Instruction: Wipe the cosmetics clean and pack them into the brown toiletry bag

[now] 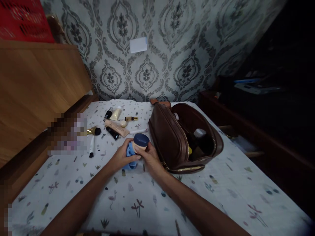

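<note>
Both hands meet in front of an open brown toiletry bag [169, 137]. My right hand [151, 158] is closed around a beige jar with a dark blue lid [141, 140], thumb across its side. On the jar's left, my left hand [122, 156] is closed on a light blue cloth [131, 164] that presses against the jar. The covered side of the jar is hidden. Inside the bag, a white-capped bottle [199, 133] shows among dark shapes; the rest is too dark to make out.
Beyond my hands lie a beige tube [116, 128], a black tube [112, 133], a cream tube [115, 113], a gold-and-dark tube [131, 118] and a white pen-like stick [139, 131]. A brush [94, 131] and a white tube with a black cap [92, 147] are farther left. Wooden furniture [41, 78] borders the left.
</note>
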Tool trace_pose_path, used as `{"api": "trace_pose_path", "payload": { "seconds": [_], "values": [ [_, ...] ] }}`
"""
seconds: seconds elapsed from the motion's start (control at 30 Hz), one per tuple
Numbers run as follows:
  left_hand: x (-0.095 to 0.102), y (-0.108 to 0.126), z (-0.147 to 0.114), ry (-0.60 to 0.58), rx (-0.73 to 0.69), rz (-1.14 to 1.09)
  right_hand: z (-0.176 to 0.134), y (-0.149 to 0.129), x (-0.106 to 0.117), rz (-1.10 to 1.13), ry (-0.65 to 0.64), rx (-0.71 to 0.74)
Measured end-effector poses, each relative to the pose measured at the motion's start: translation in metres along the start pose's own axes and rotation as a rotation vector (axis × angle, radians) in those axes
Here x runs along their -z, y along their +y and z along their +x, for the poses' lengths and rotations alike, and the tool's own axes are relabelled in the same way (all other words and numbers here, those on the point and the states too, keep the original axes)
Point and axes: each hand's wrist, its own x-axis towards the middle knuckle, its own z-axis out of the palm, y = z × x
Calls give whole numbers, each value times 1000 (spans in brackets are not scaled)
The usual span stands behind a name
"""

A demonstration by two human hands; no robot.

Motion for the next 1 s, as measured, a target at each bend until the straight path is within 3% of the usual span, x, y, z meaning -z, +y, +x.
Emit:
{"api": "trace_pose_path", "payload": {
  "seconds": [0.3,0.4,0.53,0.7,1.0],
  "values": [
    [-6,4,0,140,36,-274,-2,-1,-1,47,-71,-83],
    [-3,8,-1,191,77,-264,2,-5,3,-10,-41,-24],
    [0,9,0,262,1,-167,7,-12,8,-140,5,47],
    [1,8,0,208,-25,-126,9,-12,11,-214,25,72],
    [6,13,-3,222,-34,-93,9,-11,11,-71,-10,6]
  ]
}}
